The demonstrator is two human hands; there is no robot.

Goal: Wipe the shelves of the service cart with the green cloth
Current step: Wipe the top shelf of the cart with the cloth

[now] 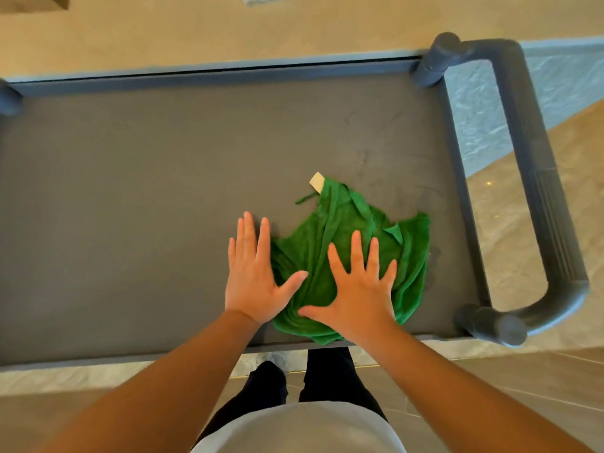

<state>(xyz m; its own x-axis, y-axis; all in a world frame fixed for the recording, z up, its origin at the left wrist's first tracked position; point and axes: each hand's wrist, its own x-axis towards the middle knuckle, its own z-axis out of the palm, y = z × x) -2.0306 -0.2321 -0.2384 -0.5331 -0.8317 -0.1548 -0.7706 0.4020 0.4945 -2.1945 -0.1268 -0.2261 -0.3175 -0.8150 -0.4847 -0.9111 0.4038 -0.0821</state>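
Observation:
A crumpled green cloth (346,223) with a white tag lies on the grey top shelf (147,191) of the service cart, near its front right part. My right hand (359,295) lies flat on the cloth with its fingers spread. My left hand (251,273) lies flat on the shelf just left of the cloth, its thumb touching the cloth's edge. Both hands hold nothing.
The cart's dark grey push handle (539,178) loops out at the right end, with corner posts (438,57) at the shelf corners. A raised rim runs round the shelf. Beige floor lies beyond the cart. My legs (327,380) stand close to the front edge.

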